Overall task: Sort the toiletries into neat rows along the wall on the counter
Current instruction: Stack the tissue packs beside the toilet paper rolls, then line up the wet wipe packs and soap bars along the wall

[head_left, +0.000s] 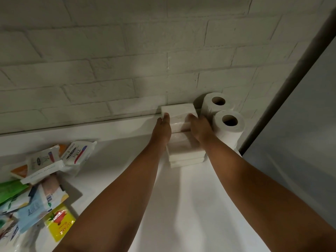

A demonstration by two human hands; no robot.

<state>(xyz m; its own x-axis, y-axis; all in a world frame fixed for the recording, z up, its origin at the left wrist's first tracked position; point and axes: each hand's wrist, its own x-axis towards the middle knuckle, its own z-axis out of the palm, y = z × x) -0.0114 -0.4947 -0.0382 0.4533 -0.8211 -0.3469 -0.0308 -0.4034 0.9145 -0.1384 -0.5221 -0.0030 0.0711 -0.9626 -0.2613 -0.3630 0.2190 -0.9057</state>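
Fingers of the left hand (163, 129) and right hand (199, 129) lie flat against either side of the tissue packs (180, 115), pressing them between the palms; fingertips partly hidden behind the packs; how many packs, hard to tell. The stack sits on the counter (181, 197) against the brick wall (127, 60), just beside two toilet rolls (227, 124); a loose heap of packets (45, 179) lies left, partly cut off.

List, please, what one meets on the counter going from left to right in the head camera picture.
Pile of mixed packets → left hand → stack of white tissue packs → right hand → two upright toilet paper rolls.
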